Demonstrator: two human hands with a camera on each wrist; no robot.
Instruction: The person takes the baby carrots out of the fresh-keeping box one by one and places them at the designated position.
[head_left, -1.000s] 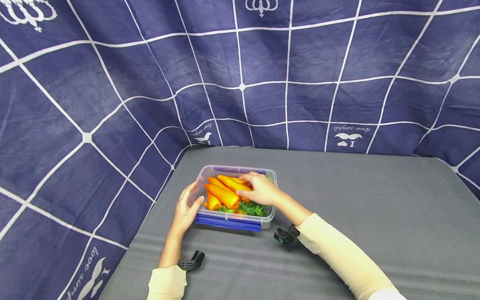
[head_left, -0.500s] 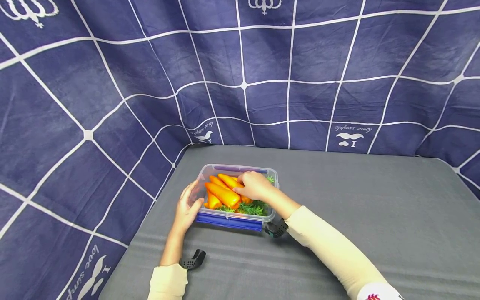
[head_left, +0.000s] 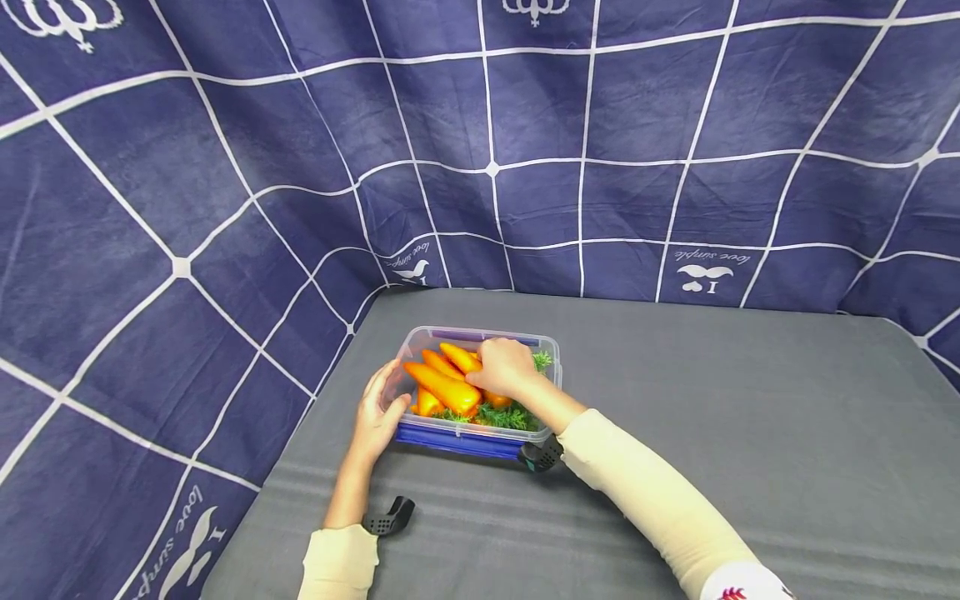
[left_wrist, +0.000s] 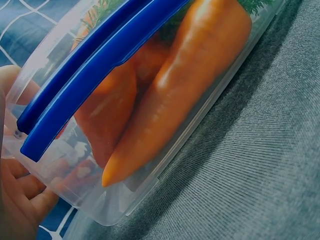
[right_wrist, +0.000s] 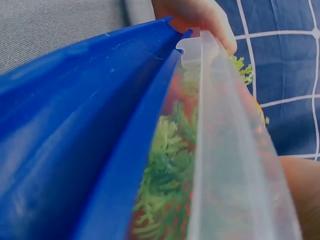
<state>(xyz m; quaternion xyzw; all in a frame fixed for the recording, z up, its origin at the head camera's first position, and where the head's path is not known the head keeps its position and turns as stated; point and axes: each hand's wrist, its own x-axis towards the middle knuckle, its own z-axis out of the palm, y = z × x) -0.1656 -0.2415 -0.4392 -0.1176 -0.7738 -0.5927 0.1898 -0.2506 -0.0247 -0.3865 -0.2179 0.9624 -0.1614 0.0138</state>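
Note:
A clear plastic food box (head_left: 510, 432) with blue latches (head_left: 450, 439) stands lidless on the grey table. Orange carrots (head_left: 446, 387) lie inside it, with feathery green tops (head_left: 504, 417) toward the right end. My left hand (head_left: 372, 423) grips the box's left end, thumb at the front rim and fingers along the end wall. My right hand (head_left: 507, 367) reaches into the box and holds a carrot, fingertips hidden among the pile. Through the box wall in the left wrist view, a carrot (left_wrist: 170, 95) shows tip down toward the corner.
The grey table (head_left: 712, 417) extends to the right of the box. Dark blue cloth (head_left: 630, 200) with white lines hangs behind it and along the left side. A black wrist mount (head_left: 390, 517) sits by the left forearm, another (head_left: 540, 455) close to the box's front right corner.
My right hand has sunk deeper among the carrots, its fingers more curled and its forearm shifted left. The front carrot has slid slightly left in the box. My left hand keeps its hold.

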